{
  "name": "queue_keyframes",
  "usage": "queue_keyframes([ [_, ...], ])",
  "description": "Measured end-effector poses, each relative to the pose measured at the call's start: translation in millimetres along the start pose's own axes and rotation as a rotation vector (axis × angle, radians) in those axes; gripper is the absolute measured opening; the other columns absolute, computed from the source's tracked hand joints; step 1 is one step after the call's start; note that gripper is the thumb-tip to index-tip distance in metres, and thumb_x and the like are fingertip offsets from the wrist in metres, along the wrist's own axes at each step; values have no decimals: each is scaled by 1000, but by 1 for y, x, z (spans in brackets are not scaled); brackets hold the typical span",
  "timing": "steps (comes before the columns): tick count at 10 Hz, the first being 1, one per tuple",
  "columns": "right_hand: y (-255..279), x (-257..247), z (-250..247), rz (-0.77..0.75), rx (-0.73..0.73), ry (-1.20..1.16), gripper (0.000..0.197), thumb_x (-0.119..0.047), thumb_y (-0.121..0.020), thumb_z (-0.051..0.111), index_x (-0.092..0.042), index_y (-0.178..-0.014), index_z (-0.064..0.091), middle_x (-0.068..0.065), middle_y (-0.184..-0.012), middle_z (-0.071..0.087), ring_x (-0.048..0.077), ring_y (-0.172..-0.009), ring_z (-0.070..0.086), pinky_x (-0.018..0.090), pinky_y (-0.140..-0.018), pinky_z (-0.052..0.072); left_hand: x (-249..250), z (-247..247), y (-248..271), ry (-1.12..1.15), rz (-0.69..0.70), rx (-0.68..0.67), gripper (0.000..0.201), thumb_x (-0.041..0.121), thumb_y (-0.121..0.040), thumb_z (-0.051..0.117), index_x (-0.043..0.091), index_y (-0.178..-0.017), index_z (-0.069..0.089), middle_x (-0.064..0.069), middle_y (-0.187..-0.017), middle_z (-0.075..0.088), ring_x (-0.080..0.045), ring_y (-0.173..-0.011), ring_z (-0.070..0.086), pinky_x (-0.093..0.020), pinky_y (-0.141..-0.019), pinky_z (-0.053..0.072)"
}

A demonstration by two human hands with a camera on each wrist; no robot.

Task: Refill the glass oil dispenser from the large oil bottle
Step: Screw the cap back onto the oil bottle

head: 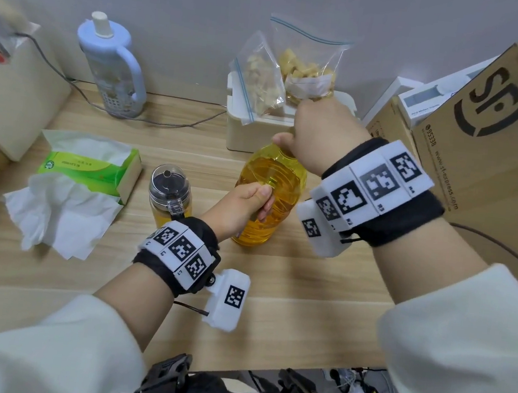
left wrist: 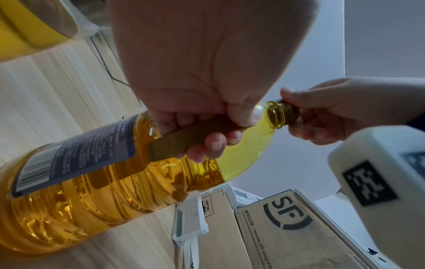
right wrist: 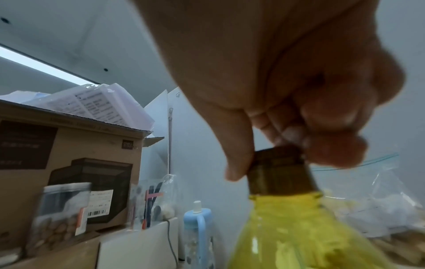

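The big oil bottle (head: 267,194) is standing up on the tabletop (head: 289,284), w/ its long side going straight up. The left hand (head: 244,204) is curling round the bottle's handle (left wrist: 184,138) & holding it steady. The right hand (head: 320,132) is sitting on top, fingers & thumb pinching round the cap (right wrist: 278,169). The cap is looking like it's on the neck, so I think she or he is twisting it off; no pouring yet. The glass dispenser (head: 169,192) is standing just left of the bottle, close to the left wrist, lid on, w/ a bit of oil inside. So the left hand is nearer to it. A tissue pack (head: 90,167) is lying further left, a blue jug (head: 111,63) & snack bags (head: 284,73) are at the back, boxes (head: 491,126) at the right. Nothing is sitting btw bottle & dispenser.
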State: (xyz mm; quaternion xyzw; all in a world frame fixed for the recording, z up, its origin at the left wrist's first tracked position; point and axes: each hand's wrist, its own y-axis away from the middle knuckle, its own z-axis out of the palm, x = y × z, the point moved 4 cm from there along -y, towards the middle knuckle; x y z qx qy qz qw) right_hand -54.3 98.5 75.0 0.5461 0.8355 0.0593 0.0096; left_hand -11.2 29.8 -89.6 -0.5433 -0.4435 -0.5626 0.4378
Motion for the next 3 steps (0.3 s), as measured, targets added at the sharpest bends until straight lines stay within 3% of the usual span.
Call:
queue_keyframes([
  [1, -2, -5, 4, 91, 44, -11, 41, -41, -93, 48, -3, -106, 58, 8, -92, 50, 25, -93, 55, 32, -69, 37, 0, -1, 2, 9, -7, 7, 35, 55, -78, 37, 33, -57, 53, 8, -50, 51, -10, -57, 44, -46, -65, 34],
  [2, -7, -5, 4, 110, 20, -17, 40, -41, -92, 49, -5, -103, 59, 7, -90, 49, 25, -93, 55, 32, -70, 38, 3, -1, 2, 5, -5, 5, 35, 51, -83, 37, 31, -58, 51, 7, -53, 49, -10, -58, 46, -43, -63, 34],
  [3, -5, 5, 3, 84, -35, -144, 44, -48, -89, 51, -5, -76, 51, 0, -70, 48, 20, -75, 50, 30, -63, 40, 5, 0, 0, 10, -2, 11, 35, 42, -86, 34, 24, -61, 48, 3, -56, 47, -12, -59, 45, -35, -61, 33],
])
